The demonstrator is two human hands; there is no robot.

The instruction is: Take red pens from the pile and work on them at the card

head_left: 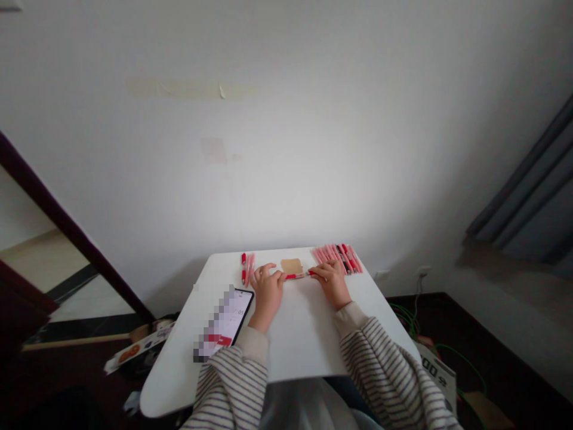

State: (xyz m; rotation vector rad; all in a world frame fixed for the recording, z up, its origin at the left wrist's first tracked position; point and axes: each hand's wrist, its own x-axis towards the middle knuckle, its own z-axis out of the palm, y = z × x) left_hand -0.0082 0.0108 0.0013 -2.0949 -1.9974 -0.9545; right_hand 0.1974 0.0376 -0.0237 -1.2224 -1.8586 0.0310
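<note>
My left hand point(267, 288) and my right hand point(332, 280) rest on the white table point(295, 340) and hold the two ends of one red pen point(297, 276) between them, fingers pinched on it. Just behind the pen lies a small brown card piece point(291, 265). A row of several pink and red pens point(339, 258) lies at the table's far right, touching my right hand's side. Two or three red pens point(246, 267) lie at the far left, just beyond my left hand.
A phone point(227, 321) with a lit screen lies on the table left of my left wrist. A white wall stands close behind the table. Cables point(409, 319) and a box lie on the dark floor at right; packaging point(136, 348) lies at left.
</note>
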